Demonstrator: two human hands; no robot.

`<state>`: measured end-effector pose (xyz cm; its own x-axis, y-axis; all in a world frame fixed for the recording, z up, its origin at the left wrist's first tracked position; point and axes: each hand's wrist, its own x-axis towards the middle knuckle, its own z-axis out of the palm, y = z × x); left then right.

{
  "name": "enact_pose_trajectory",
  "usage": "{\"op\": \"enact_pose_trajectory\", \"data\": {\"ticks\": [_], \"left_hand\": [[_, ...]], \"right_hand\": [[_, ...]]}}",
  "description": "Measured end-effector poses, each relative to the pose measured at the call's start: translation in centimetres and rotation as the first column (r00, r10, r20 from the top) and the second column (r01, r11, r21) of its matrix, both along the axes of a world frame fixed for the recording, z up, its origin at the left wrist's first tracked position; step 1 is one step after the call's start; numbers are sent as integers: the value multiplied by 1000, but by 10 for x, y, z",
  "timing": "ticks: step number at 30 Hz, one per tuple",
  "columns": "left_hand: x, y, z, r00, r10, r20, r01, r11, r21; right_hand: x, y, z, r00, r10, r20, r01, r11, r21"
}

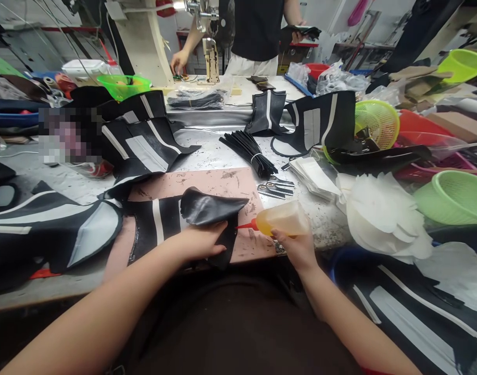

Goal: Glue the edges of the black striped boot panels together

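Observation:
My left hand (201, 240) presses on a black leather piece with white stripes (164, 224) that lies on a pink work mat (218, 185), and its fingers pinch the folded-up black flap (211, 207). My right hand (297, 249) grips a yellowish squeeze bottle (285, 219) lying sideways, its red nozzle (244, 226) pointing left at the edge of the flap.
Stacks of black-and-white leather pieces (140, 140) lie left and behind, with a bundle of black strips (248, 151) and white cut-outs (383, 216). Green (453, 198) and yellow baskets (377, 122) stand at right. Another person (256, 31) stands beyond the table by a sewing machine (207, 31).

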<state>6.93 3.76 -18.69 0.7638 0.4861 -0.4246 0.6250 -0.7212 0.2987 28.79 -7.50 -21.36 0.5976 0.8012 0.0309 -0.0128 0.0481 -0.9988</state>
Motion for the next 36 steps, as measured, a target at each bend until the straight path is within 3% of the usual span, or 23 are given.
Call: {"op": "enact_pose_trajectory", "data": {"ticks": [5, 11, 16, 22, 26, 36], "left_hand": [[2, -2, 7, 999, 4, -34, -4, 1000, -12], [3, -1, 14, 998, 11, -68, -14, 999, -50], [3, -4, 15, 997, 24, -77, -28, 998, -57], [2, -5, 13, 996, 26, -90, -32, 997, -64], [2, -4, 11, 998, 16, -56, -19, 999, -43], [3, -6, 16, 997, 30, -78, -35, 998, -58]], "right_hand": [[-4, -7, 1, 998, 65, 4, -65, 998, -9], [-12, -18, 0, 998, 8, 64, -8, 1000, -4], [-17, -26, 5, 990, 101, 102, -104, 994, 20], [-17, -30, 8, 993, 33, 114, -35, 999, 14], [-18, -35, 7, 983, 143, 116, -146, 989, 13], [-17, -43, 2, 956, 190, 222, -200, 980, 24]]}}
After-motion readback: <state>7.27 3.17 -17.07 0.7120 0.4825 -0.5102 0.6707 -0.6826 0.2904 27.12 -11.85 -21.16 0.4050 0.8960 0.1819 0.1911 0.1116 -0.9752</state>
